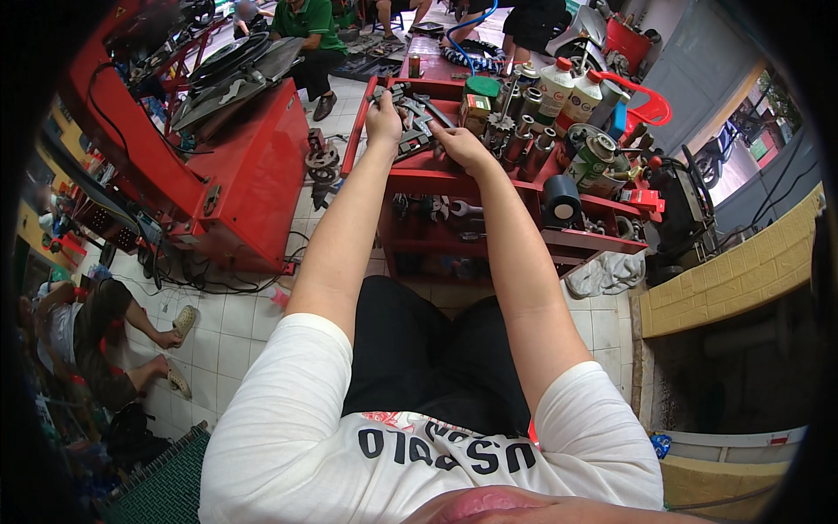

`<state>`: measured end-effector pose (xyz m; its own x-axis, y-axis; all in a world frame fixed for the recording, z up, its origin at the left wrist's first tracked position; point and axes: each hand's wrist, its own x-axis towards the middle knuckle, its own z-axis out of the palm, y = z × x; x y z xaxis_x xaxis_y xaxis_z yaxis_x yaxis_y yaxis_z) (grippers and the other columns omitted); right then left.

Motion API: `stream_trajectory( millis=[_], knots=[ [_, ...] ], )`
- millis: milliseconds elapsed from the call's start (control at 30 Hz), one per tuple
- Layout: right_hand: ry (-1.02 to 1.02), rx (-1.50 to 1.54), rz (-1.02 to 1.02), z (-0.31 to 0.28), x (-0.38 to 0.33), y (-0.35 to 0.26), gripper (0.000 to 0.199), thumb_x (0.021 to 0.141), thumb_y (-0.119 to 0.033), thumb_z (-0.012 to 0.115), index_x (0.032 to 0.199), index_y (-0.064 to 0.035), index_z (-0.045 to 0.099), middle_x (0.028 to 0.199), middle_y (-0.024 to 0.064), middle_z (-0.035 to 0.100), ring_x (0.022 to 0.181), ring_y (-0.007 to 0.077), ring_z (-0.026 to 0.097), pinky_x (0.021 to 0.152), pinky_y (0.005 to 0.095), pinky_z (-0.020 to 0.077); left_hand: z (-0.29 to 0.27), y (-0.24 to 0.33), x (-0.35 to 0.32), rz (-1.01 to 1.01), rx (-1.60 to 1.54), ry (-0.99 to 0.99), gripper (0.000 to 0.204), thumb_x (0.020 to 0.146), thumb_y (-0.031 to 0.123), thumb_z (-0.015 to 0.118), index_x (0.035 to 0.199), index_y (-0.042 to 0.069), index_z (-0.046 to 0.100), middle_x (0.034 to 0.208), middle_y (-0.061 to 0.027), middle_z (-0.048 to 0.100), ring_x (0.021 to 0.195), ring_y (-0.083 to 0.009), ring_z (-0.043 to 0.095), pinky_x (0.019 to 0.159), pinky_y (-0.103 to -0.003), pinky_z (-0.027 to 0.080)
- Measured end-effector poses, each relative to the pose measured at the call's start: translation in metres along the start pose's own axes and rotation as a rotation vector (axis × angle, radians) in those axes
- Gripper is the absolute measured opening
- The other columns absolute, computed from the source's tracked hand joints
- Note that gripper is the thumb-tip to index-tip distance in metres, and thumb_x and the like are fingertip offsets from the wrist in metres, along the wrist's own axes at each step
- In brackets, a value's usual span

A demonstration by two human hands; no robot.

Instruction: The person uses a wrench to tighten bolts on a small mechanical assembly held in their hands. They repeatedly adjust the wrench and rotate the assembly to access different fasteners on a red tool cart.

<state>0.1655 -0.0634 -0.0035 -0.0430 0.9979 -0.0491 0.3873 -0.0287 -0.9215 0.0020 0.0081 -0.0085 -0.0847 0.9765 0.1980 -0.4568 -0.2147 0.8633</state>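
Observation:
Both my arms reach forward over the top tray of a red tool cart. My left hand is closed at the tray's left side, beside grey metal tools; what its fingers hold, if anything, is hidden. My right hand is at the tray's front, its fingers bent around the near end of a dark, flat bar-shaped metal piece. A small box with a green top stands just beyond the right hand. Several metal sockets stand to its right.
Bottles with red caps and an open can crowd the cart's right side. Wrenches lie on its lower shelf. A red machine stands at left. People sit nearby, one in a green shirt.

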Motion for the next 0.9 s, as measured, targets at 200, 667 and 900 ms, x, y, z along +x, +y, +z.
stream_trajectory(
  millis=[200, 667, 900],
  knots=[
    [-0.085, 0.358, -0.082, -0.005, 0.001, 0.014, 0.042, 0.098, -0.045, 0.062, 0.097, -0.0037, 0.069, 0.070, -0.0003, 0.059, 0.057, 0.0095, 0.052, 0.051, 0.0283, 0.0400, 0.005, 0.000, -0.002, -0.002, 0.010, 0.007, 0.046, 0.106, 0.038, 0.043, 0.079, 0.003, 0.055, 0.059, -0.0053, 0.056, 0.046, -0.0165, 0.053, 0.045, -0.032, 0.042],
    [-0.042, 0.219, 0.031, 0.001, 0.000, 0.006, 0.030, 0.098, -0.036, 0.063, 0.093, -0.0065, 0.063, 0.065, -0.0038, 0.052, 0.048, 0.0067, 0.041, 0.044, 0.0266, 0.0292, 0.001, -0.002, 0.001, 0.017, 0.058, -0.022, 0.048, 0.105, 0.041, 0.046, 0.077, 0.002, 0.056, 0.059, -0.0058, 0.057, 0.045, -0.0166, 0.054, 0.046, -0.032, 0.041],
    [-0.167, 0.414, -0.012, -0.002, -0.012, -0.003, 0.034, 0.099, -0.040, 0.062, 0.089, -0.0075, 0.062, 0.062, -0.0036, 0.050, 0.047, 0.0077, 0.038, 0.043, 0.0274, 0.0269, -0.003, -0.006, 0.003, 0.020, 0.090, 0.009, 0.048, 0.105, 0.041, 0.046, 0.078, 0.002, 0.056, 0.059, -0.0064, 0.058, 0.045, -0.0170, 0.053, 0.046, -0.033, 0.042]
  ],
)
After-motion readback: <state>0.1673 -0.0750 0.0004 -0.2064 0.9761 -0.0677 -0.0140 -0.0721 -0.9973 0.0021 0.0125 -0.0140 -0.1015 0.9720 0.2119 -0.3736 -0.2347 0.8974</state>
